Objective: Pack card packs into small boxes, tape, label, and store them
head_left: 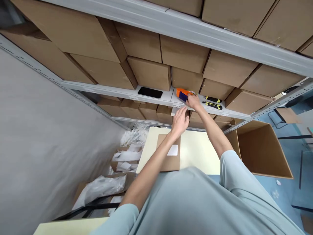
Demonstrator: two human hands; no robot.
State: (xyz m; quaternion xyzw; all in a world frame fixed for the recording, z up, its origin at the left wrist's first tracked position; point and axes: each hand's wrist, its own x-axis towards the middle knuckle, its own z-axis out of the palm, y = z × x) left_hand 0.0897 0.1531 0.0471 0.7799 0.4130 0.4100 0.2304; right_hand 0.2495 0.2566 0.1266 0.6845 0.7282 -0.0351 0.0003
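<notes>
My right hand [193, 101] is at the shelf edge, its fingers closed on the near end of an orange and dark blue tool [183, 94]. Just in front of the shelf is my left hand [180, 122], fingers slightly bent and apart, beside a small white box [174, 111]; nothing shows in its grasp. Below, a flat brown carton [172, 162] with a white label [173, 150] lies on the pale yellow table [199, 150], partly hidden by my left forearm. Right of my right hand, two yellow and black cutters [213, 102] lie on the shelf.
A black phone [150, 92] rests on the metal shelf [166, 95], in front of stacked cartons [149, 71]. To the right stands a large open box [261, 148]. White plastic packaging [102, 188] lies low at the left, beside a grey wall [53, 137].
</notes>
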